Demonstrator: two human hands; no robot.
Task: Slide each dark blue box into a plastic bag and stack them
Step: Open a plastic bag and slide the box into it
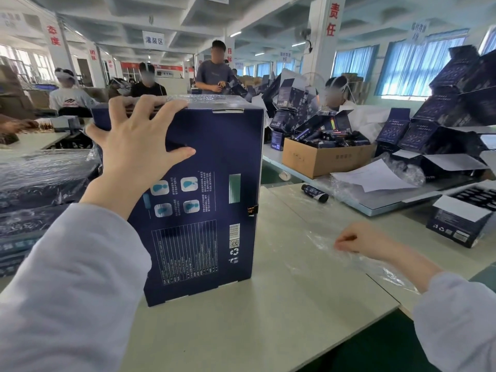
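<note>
The dark blue box (204, 189) is standing upright on the counter (268, 331) at frame centre. The left hand (137, 146) is gripping its top edge, and at lower right the right hand (359, 240) is pinching a flat plastic bag (319, 251) beside it.

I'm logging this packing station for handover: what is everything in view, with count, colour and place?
dark blue box: one, dark blue, upright on the near table.
plastic bag: one seen, clear, flat on the table right of the box.
bagged boxes: several, dark blue under clear film, stacked at left.
table: one, pale grey, in front.
cardboard carton: one, brown, far table, full of dark bottles.
bottle: one, dark, lying loose behind the bag.
empty boxes: many, dark blue, piled open at right.
paper sheets: a few, white, right of the carton.
workers: at least four, background.
left hand: one, grips the box's top corner.
right hand: one, pinches the bag.
</note>
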